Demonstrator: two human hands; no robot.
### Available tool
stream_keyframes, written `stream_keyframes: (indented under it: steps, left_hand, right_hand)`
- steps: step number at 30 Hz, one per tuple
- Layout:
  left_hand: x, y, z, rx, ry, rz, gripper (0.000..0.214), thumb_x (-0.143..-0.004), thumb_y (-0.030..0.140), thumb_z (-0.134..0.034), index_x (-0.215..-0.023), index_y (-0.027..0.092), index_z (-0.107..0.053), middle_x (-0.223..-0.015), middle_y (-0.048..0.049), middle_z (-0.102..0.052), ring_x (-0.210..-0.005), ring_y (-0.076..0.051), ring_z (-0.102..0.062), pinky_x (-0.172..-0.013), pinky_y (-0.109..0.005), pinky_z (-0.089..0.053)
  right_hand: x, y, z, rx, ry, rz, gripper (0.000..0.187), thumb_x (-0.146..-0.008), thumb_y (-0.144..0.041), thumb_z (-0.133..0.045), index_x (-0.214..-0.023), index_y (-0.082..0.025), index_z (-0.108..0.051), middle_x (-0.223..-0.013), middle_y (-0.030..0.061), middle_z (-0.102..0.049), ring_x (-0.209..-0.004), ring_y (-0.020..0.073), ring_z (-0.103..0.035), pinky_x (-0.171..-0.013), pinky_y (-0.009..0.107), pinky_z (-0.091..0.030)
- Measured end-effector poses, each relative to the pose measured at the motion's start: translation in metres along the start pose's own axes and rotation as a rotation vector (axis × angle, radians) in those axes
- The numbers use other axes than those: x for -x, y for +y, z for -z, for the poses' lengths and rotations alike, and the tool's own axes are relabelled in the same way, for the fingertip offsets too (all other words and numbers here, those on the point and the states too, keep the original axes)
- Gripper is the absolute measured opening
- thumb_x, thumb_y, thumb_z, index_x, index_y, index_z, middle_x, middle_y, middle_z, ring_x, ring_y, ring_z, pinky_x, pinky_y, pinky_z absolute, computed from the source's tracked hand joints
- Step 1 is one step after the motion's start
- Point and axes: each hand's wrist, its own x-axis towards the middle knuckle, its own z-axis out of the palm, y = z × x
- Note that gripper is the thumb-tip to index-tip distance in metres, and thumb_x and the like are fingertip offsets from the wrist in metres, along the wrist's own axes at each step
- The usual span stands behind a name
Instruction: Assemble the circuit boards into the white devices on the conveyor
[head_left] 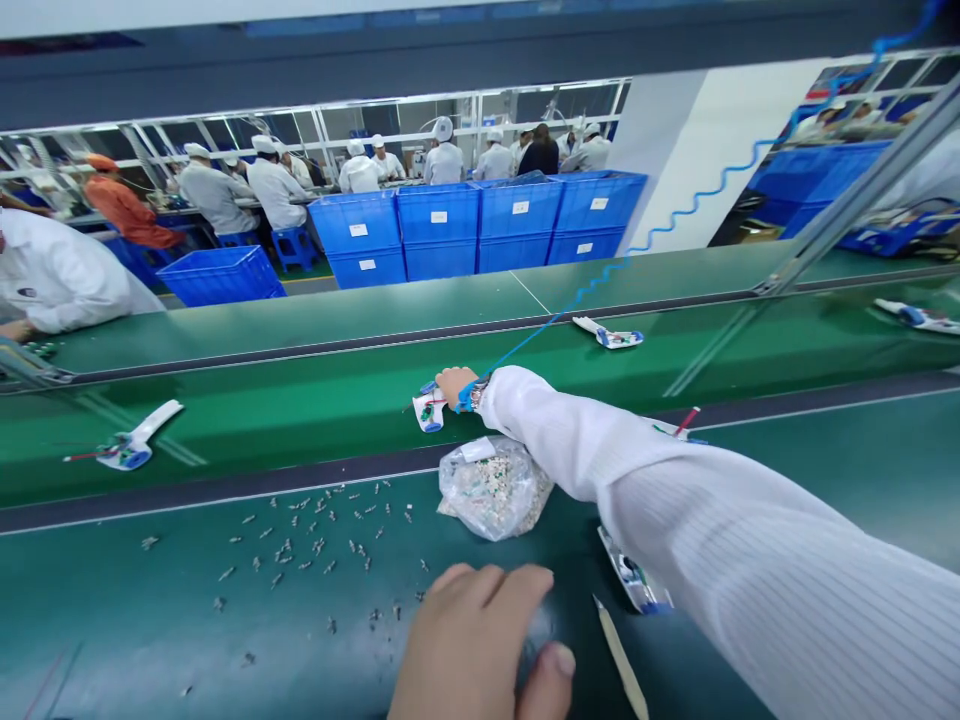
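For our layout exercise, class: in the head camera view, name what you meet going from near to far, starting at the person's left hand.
Left hand → clear plastic bag of small parts → right hand → white assembly → blue plastic crates → people in white

Two bare hands, one left hand [469,640] and one right hand [457,388]. One clear plastic bag [495,490], one coiled blue cord [697,190], one pointed wooden stick [621,655], five white plastic parts with wires [139,445] in full view and a sixth partly hidden, several dozen small grey pieces [300,550]. Eight blue crates [439,215] in four stacks of two, one separate blue crate [221,275], about a dozen co-workers [274,190].
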Motion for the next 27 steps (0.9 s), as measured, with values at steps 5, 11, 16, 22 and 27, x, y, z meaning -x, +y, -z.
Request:
stream_keyframes:
  steps: [5, 11, 16, 22, 27]
  left_hand:
    - [0.008, -0.009, 0.008, 0.021, 0.266, 0.017, 0.022, -0.082, 0.023, -0.048, -0.098, 0.024, -0.063, -0.076, -0.0016, -0.069, -0.069, -0.019, -0.065, -0.063, -0.030, -0.052]
    - [0.008, -0.011, 0.014, 0.032, 0.680, 0.230, 0.015, -0.085, 0.028, -0.049, -0.091, 0.024, -0.063, -0.074, 0.0007, -0.065, -0.067, -0.015, -0.061, -0.061, -0.025, -0.048]
    - [0.002, -0.005, 0.005, 0.045, 0.605, 0.298, 0.036, -0.078, 0.022, -0.055, -0.114, 0.022, -0.056, -0.099, -0.0050, -0.067, -0.085, -0.020, -0.067, -0.046, -0.022, -0.045]
    - [0.009, 0.005, 0.001, -0.180, 0.711, -0.032, 0.029, -0.077, 0.012, -0.057, -0.103, 0.026, -0.060, -0.097, -0.0019, -0.069, -0.083, -0.016, -0.068, -0.065, -0.022, -0.051]
    - [0.015, 0.002, 0.009, -0.019, 0.661, -0.129, 0.024, -0.077, 0.013, -0.059, -0.095, 0.026, -0.065, -0.099, -0.0009, -0.069, -0.089, -0.016, -0.066, -0.073, -0.022, -0.052]
  right_hand:
    - [0.060, 0.020, 0.023, -0.154, -0.002, 0.062, 0.031, -0.089, -0.029, -0.057, -0.115, -0.012, -0.056, -0.118, 0.0109, -0.057, -0.106, 0.0218, -0.057, -0.090, 0.043, -0.048]
    - [0.162, 0.025, 0.067, -0.691, -0.170, 0.294, 0.026, -0.069, -0.001, -0.053, -0.093, -0.011, -0.057, -0.093, 0.0042, -0.063, -0.090, 0.0154, -0.060, -0.087, 0.032, -0.048]
    - [0.218, -0.006, 0.058, -1.161, -0.343, 0.433, 0.018, -0.062, -0.010, -0.052, -0.081, -0.013, -0.053, -0.077, 0.0016, -0.060, -0.074, 0.0135, -0.061, -0.074, 0.030, -0.054]
    - [0.239, -0.024, 0.035, -1.747, -0.681, 0.409, 0.019, -0.059, -0.016, -0.065, -0.077, -0.011, -0.060, -0.068, 0.0027, -0.064, -0.062, 0.0133, -0.063, -0.066, 0.028, -0.052]
    - [0.244, -0.023, 0.026, -1.862, -0.842, 0.431, 0.026, -0.063, -0.027, -0.074, -0.078, -0.008, -0.062, -0.068, 0.0056, -0.067, -0.062, 0.0156, -0.066, -0.062, 0.027, -0.054]
